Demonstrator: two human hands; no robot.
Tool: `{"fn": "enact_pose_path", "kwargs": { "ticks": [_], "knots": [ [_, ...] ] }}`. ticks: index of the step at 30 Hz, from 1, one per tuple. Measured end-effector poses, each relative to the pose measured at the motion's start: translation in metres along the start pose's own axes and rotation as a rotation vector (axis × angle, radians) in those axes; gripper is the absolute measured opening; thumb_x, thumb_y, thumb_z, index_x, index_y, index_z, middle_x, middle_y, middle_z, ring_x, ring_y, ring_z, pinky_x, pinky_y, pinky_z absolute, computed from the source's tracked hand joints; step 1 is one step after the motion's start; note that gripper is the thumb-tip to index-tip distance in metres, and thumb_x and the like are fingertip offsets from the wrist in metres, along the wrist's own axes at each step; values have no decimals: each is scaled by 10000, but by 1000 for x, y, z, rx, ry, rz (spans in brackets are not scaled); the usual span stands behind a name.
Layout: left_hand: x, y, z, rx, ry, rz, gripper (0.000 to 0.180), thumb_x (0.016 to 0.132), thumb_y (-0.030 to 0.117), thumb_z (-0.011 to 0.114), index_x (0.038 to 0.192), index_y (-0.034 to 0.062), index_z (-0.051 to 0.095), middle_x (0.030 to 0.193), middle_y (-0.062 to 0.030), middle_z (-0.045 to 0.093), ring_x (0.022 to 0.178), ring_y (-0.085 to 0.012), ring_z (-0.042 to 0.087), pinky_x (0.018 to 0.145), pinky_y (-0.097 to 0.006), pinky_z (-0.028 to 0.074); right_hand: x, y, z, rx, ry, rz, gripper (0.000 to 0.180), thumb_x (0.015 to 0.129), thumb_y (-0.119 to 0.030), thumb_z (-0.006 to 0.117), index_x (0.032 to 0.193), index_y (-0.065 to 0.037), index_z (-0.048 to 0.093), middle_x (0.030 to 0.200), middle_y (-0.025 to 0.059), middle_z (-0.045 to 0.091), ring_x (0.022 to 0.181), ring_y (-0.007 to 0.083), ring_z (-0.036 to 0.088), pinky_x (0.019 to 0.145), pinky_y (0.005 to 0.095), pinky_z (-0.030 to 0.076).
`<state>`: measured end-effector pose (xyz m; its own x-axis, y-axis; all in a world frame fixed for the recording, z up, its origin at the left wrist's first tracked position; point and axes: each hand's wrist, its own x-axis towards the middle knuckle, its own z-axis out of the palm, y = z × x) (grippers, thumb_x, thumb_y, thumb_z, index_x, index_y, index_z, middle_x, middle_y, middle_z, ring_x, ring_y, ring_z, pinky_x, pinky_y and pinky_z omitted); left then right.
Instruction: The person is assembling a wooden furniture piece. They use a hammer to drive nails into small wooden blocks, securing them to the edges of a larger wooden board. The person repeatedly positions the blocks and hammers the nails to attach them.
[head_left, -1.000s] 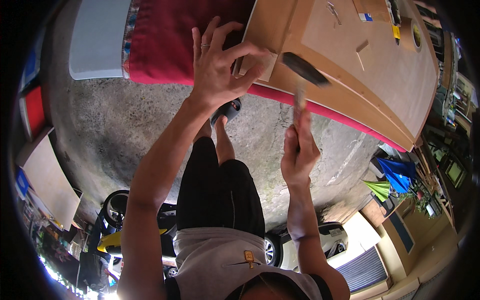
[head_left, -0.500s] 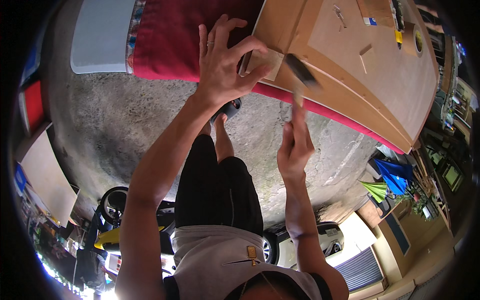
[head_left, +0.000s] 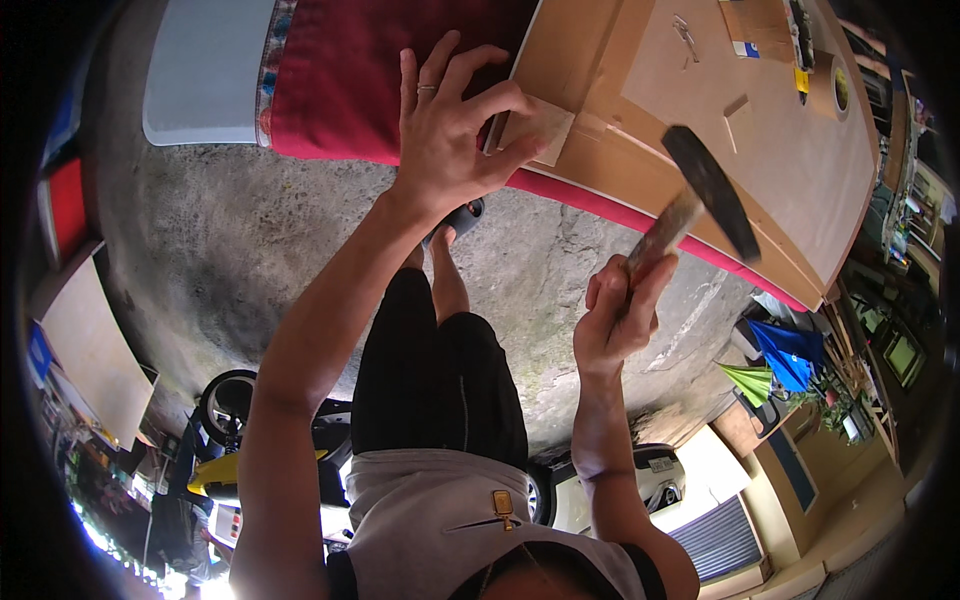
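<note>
My right hand [head_left: 615,315] grips the wooden handle of a hammer [head_left: 712,190], its dark head raised over the edge of a large wooden panel [head_left: 690,90]. At the panel's near left corner lies a small thin wooden square [head_left: 558,128]. My left hand [head_left: 455,130] is over that corner, fingers spread and bent, with the thumb and index tips at the square and a gap between them. Whether a nail stands between these fingertips cannot be made out. A ring is on one left finger.
Red cloth [head_left: 350,90] lies under the panel, beside a pale grey surface [head_left: 205,75]. On the panel are loose nails [head_left: 686,35], a small wooden strip [head_left: 738,122] and a tape roll [head_left: 828,88]. Below is rough concrete floor [head_left: 560,260]; a blue umbrella [head_left: 785,350] lies right.
The hammer has swung up and to the right, away from the small wooden square, with my right hand moving right and slightly down. My left hand has stayed nearly still.
</note>
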<state>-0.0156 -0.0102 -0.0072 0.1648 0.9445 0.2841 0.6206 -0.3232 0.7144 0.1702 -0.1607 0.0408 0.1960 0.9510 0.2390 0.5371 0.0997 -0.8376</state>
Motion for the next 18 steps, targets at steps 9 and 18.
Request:
{"fn": "enact_pose_path", "kwargs": {
  "ticks": [9,18],
  "knots": [
    [-1,-1,0,-12,4,17,303,650,368,817,867,197,691,1217,-66,564,1326,-374,359,1070,-674,118,12,-7,9,55,39,3,504,938,37,474,1430,-20,381,725,71,554,540,80,449,499,237,406],
    [-1,-1,2,-9,11,20,313,647,389,817,861,195,695,1206,-60,573,1325,-375,361,1077,-668,111,18,-19,4,-157,-111,83,528,915,40,534,1419,-17,390,1156,248,618,759,241,632,665,300,495]
  ]
}}
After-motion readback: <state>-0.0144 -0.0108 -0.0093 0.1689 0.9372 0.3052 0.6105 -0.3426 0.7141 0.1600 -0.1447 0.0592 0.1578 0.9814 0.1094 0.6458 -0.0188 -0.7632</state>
